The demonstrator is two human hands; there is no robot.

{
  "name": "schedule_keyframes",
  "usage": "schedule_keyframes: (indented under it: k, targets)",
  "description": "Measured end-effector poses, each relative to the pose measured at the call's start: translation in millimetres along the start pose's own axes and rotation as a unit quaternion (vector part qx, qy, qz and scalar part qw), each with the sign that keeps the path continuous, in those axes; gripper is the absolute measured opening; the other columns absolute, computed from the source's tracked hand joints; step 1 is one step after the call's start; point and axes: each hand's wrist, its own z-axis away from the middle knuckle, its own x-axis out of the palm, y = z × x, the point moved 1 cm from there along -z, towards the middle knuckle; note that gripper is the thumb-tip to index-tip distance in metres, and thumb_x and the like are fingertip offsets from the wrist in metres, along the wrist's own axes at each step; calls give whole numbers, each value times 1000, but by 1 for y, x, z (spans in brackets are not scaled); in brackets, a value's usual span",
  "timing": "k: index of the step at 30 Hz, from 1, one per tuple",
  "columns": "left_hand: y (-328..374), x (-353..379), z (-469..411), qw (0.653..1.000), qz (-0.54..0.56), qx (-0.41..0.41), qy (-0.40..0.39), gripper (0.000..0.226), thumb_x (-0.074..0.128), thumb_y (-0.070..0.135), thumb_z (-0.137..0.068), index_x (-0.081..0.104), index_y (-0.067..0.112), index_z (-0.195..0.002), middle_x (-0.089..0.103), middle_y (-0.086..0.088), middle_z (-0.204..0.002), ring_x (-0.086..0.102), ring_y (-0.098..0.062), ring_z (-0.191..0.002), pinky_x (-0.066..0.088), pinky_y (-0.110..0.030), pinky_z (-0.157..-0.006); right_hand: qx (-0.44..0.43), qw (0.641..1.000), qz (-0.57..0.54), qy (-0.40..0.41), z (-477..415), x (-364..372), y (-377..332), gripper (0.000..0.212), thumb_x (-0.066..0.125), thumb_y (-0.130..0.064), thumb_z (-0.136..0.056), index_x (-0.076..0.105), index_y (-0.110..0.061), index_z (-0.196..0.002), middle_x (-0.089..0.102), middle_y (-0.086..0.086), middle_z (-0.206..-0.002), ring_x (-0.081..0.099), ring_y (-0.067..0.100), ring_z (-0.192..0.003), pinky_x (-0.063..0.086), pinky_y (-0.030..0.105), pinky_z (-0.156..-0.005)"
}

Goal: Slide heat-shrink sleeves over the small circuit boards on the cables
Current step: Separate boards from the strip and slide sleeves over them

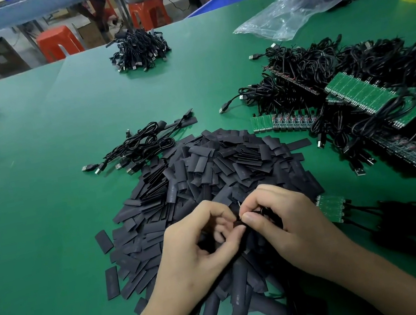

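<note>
Heat-shrink sleeves (206, 185) lie heaped on our green surface (39, 187). Our left hand (203, 247) and right hand (282, 222) together pinch one small dark piece above them; we cannot tell what.

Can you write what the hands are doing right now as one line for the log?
step: sleeving | left hand: pinching black sleeve | right hand: pinching cable end | over: sleeve pile | board: hidden | table: green

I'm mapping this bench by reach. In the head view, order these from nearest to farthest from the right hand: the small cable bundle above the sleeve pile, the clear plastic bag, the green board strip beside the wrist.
From the right hand:
1. Green board strip, just right of the hand.
2. Small cable bundle, beyond the sleeve pile, up-left.
3. Clear plastic bag, far right.
</note>
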Motion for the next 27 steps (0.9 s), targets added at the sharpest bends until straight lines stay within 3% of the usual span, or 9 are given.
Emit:
schedule_keyframes:
  k: [5, 8, 11, 15, 19, 22, 25, 27]
  targets:
    - [2, -2, -3, 1000, -11, 11, 9, 12, 77, 29, -87, 76, 32, -99, 74, 13, -88, 72, -13, -80, 55, -20, -74, 17, 1000, -21, 2, -1, -3, 2, 9, 58, -27, -96, 65, -29, -90, 62, -16, -88, 61, 6, -91, 45, 19, -78]
    - [1, 0, -1, 999, 24, -18, 25, 19, 79, 31, -85, 74, 30, -104, 73, 8, -87, 71, -14, -77, 56, -20, -75, 25, 999, -29, 12, -1, -3, 0, 12, 61, -23, -97, 64, -31, -88, 64, -15, -87, 62, 7, -90, 44, 18, -77]
    - [1, -2, -2, 992, 106, -60, 34, 26, 81, 29, -82, 75, 27, -107, 74, 0, -87, 68, -14, -74, 54, -20, -76, 53, 996, -67, 39, 0, -5, 0, 16, 63, -20, -99, 66, -29, -86, 64, -16, -77, 61, 4, -74, 41, 12, -65]
    - [3, -7, -4, 982, 168, -85, 16, 25, 83, 28, -75, 81, 32, -101, 76, 3, -84, 69, -4, -75, 52, -13, -75, 106, 982, -153, 45, -2, -8, 5, 15, 62, -26, -101, 66, -28, -86, 53, -18, -56, 46, 0, -50, 35, 10, -52]
    - [3, -5, -5, 971, 209, -112, 19, 24, 86, 24, -71, 83, 29, -94, 79, 0, -91, 74, -9, -80, 55, -15, -75, 116, 976, -183, 35, -1, -7, 5, 7, 63, -26, -100, 67, -28, -96, 58, -16, -67, 52, 0, -59, 39, 15, -61]
    - [1, -6, -5, 967, 225, -117, 18, 23, 89, 17, -66, 84, 25, -87, 78, -3, -94, 72, -9, -78, 53, -15, -74, 104, 976, -186, 30, -1, -8, 3, 9, 64, -22, -100, 68, -25, -92, 56, -19, -62, 51, 0, -58, 39, 12, -60]
    - [-1, -6, -5, 968, 227, -106, 1, 26, 89, 7, -63, 83, 23, -82, 77, -3, -91, 67, -5, -70, 51, -14, -70, 96, 980, -170, 27, -1, -10, 2, 9, 65, -25, -99, 69, -27, -90, 59, -7, -66, 53, 10, -60, 44, 24, -59]
    - [-2, -6, -4, 967, 233, -102, -9, 25, 91, 10, -61, 82, 22, -81, 77, -4, -91, 67, -6, -70, 51, -15, -70, 91, 983, -159, 19, 0, -11, 0, 9, 64, -32, -97, 69, -28, -91, 62, -5, -71, 56, 11, -64, 45, 25, -63]
